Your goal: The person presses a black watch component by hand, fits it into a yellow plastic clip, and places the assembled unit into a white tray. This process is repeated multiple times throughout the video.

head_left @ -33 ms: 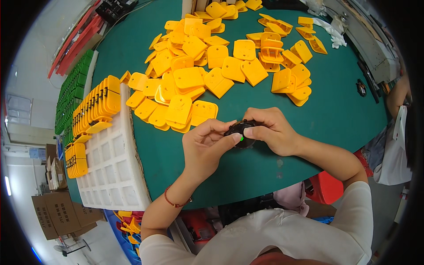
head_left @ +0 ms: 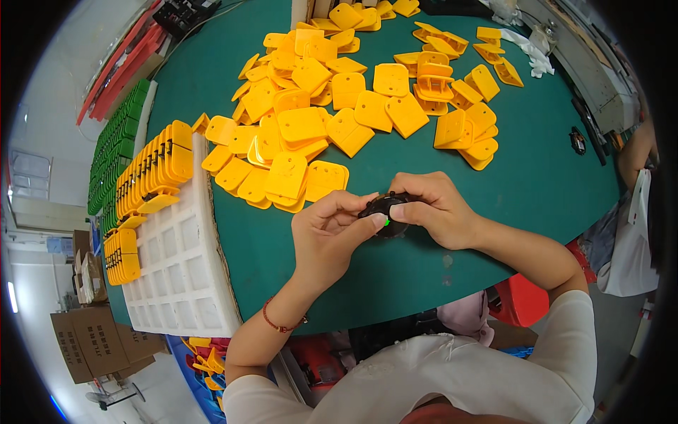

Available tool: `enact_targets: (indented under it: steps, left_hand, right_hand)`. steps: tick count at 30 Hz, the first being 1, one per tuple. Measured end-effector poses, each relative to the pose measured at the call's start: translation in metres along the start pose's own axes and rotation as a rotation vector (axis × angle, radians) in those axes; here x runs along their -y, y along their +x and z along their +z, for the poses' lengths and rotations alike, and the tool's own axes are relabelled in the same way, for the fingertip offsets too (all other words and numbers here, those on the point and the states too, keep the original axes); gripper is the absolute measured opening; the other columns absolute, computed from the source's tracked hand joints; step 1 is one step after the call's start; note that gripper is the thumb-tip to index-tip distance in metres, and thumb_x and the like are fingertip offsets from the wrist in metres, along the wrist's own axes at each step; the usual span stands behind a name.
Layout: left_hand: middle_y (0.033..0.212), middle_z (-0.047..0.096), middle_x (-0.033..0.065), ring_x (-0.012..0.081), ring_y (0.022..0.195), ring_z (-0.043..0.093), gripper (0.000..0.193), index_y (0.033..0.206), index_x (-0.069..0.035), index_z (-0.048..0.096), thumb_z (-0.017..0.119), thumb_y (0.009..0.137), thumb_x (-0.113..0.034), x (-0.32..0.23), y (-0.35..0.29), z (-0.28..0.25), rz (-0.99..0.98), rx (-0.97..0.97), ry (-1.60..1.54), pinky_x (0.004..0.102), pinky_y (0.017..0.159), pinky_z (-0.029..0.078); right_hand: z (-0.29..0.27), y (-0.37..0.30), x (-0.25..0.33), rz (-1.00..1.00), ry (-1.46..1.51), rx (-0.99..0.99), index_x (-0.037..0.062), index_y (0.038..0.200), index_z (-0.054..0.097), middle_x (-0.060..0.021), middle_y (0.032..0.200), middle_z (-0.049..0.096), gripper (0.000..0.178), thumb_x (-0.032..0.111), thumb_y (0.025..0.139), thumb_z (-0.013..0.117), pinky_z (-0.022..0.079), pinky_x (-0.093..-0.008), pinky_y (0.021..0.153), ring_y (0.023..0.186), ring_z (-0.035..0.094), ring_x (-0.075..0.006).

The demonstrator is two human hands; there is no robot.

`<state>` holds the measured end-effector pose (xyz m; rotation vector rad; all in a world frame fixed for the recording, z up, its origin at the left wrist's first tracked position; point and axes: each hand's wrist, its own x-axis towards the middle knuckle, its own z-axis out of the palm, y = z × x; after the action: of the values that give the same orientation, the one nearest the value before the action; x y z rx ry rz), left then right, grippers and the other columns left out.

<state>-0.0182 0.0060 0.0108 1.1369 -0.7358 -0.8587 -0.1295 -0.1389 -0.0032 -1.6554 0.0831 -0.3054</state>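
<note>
Our left hand (head_left: pixel 328 230) pinching a black disc-shaped part (head_left: pixel 384 203) at its nine o'clock, our right hand (head_left: pixel 441 212) closed on three o'clock, part clamped midway between them, yellow clip-shaped plastic pieces (head_left: pixel 300 127) toward eleven o'clock

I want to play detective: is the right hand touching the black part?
Touching. The head view shows the right hand with its thumb lying on the black part.

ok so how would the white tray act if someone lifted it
The tray is probably light for its size, since its white, pocketed body looks like foam. It looks thick, so it is likely fairly stiff. It may tip leftward, as yellow clips crowd that side.
</note>
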Motion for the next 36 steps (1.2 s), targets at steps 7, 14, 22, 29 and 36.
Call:
enact_targets:
  steps: [7,14,22,29,36]
  left_hand:
    - [0.090,0.060,0.0118,0.0107,0.077,0.058,0.016,0.090,0.008,0.055,0.057,0.075,0.011,-0.001,-0.001,0.000,-0.009,-0.010,-0.002,0.0202,0.070,0.048]
    - [0.090,0.059,0.0118,0.0120,0.079,0.058,0.021,0.095,0.008,0.054,0.056,0.075,0.011,0.000,0.000,-0.001,-0.004,0.019,0.025,0.0215,0.072,0.048]
    - [0.091,0.059,0.0115,0.0111,0.078,0.057,0.021,0.098,0.008,0.053,0.054,0.077,0.007,-0.003,0.004,-0.004,0.037,-0.104,0.127,0.0211,0.072,0.046]
    - [0.088,0.058,0.0098,0.0096,0.077,0.056,0.021,0.098,0.007,0.052,0.055,0.077,0.007,-0.001,0.009,-0.009,0.051,-0.239,0.086,0.0197,0.071,0.045]
    - [0.085,0.057,0.0084,0.0085,0.075,0.055,0.021,0.097,0.007,0.051,0.055,0.076,0.007,-0.003,0.011,-0.006,0.067,-0.275,0.077,0.0192,0.070,0.045]
  right_hand:
    - [-0.001,0.001,0.003,0.034,0.000,0.026,0.0009,0.073,0.049,-0.0020,0.055,0.046,0.015,0.014,0.079,0.054,0.030,-0.0236,0.046,0.051,0.038,-0.0067]
    - [-0.002,0.000,0.001,0.027,0.011,-0.005,0.0010,0.072,0.049,-0.0022,0.054,0.045,0.017,0.015,0.079,0.056,0.030,-0.0235,0.046,0.050,0.037,-0.0068]
    - [-0.002,0.004,0.004,-0.199,-0.224,-0.133,0.0037,0.092,0.049,-0.0085,0.081,0.047,0.024,0.022,0.079,0.057,0.038,-0.0270,0.062,0.072,0.047,-0.0172]
    - [-0.030,0.013,0.012,-0.255,-1.545,-0.543,0.0015,0.099,0.051,-0.0171,0.115,0.044,0.035,0.007,0.065,0.059,0.030,-0.0426,0.089,0.108,0.039,-0.0327]
    - [-0.035,0.010,0.007,-0.008,-1.546,-0.490,0.0024,0.099,0.051,-0.0161,0.107,0.045,0.034,0.014,0.068,0.059,0.032,-0.0395,0.084,0.098,0.043,-0.0285]
